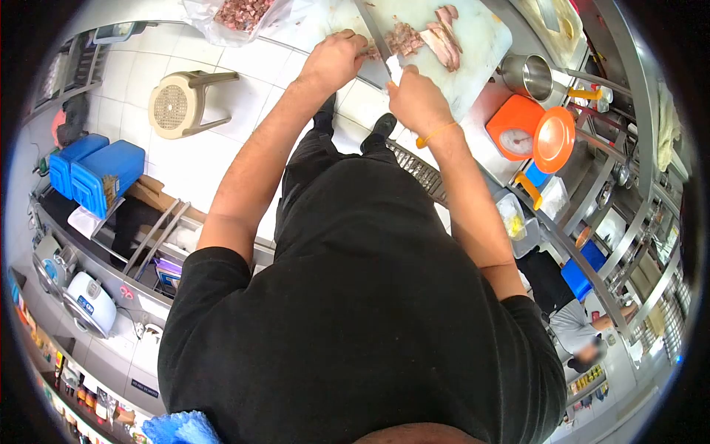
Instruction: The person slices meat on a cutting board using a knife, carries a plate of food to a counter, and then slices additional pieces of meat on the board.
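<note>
My right hand [420, 100] is closed round the white handle of a kitchen knife [376, 31], its blade pointing away from me over the white cutting board [482, 46]. Beside the blade, on its left, my left hand [336, 59] has its fingers bent and pressed down at the edge of the chopped meat. A pile of small chopped meat [404, 38] lies just right of the blade. Further right rest longer strips of fatty meat [442, 43]. At the upper left, a clear plastic bag [275, 16] holds more diced meat [240, 13].
Right of the board stand a steel pot [526, 77] and an orange scale [510, 133] with an orange pan [555, 139]. A beige stool [171, 107] is on the floor at left, near blue bins [111, 174]. Another person [577, 329] is at the lower right.
</note>
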Demonstrator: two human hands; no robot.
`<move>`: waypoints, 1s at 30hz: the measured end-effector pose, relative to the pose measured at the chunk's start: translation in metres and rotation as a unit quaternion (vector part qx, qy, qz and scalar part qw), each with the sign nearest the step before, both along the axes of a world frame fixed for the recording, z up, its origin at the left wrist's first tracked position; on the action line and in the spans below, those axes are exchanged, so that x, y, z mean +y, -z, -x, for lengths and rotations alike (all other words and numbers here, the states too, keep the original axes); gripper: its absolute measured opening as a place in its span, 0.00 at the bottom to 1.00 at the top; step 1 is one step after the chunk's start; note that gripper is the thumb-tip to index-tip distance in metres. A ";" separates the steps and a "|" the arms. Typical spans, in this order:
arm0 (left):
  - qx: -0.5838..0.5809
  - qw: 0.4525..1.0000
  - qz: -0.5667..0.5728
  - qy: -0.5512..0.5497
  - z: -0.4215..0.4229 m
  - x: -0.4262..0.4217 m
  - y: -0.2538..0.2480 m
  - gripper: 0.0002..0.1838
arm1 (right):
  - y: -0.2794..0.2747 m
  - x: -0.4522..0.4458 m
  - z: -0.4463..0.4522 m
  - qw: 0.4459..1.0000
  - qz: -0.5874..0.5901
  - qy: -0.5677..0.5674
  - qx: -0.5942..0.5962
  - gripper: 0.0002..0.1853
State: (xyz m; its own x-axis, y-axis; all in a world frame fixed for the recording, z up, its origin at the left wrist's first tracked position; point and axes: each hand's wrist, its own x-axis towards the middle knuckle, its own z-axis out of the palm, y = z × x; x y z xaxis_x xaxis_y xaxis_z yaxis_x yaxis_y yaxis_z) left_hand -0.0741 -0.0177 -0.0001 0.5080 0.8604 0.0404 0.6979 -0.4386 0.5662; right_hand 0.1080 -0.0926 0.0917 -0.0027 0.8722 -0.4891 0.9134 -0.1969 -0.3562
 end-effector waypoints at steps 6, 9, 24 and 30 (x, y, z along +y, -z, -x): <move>-0.031 0.999 -0.007 0.022 -0.003 0.002 0.006 0.09 | 0.038 -0.017 0.024 0.998 -0.016 0.062 -0.007 0.22; -0.036 0.999 -0.017 0.037 -0.004 0.006 0.008 0.09 | 0.049 0.003 0.022 0.997 -0.038 0.063 0.010 0.22; -0.052 0.998 -0.008 0.043 0.005 0.012 0.009 0.06 | 0.053 0.008 0.029 0.997 -0.022 0.075 0.024 0.24; -0.038 0.999 0.004 0.016 0.000 0.011 0.005 0.06 | 0.010 -0.001 0.005 0.997 -0.016 0.080 0.000 0.23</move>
State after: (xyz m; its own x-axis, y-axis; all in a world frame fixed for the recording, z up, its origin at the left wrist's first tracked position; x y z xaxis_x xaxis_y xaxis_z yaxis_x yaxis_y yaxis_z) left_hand -0.0745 -0.0068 -0.0051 0.5309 0.8443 0.0728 0.6388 -0.4551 0.6204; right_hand 0.1035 -0.0941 0.0812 0.1373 0.8764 -0.4617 0.8710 -0.3288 -0.3650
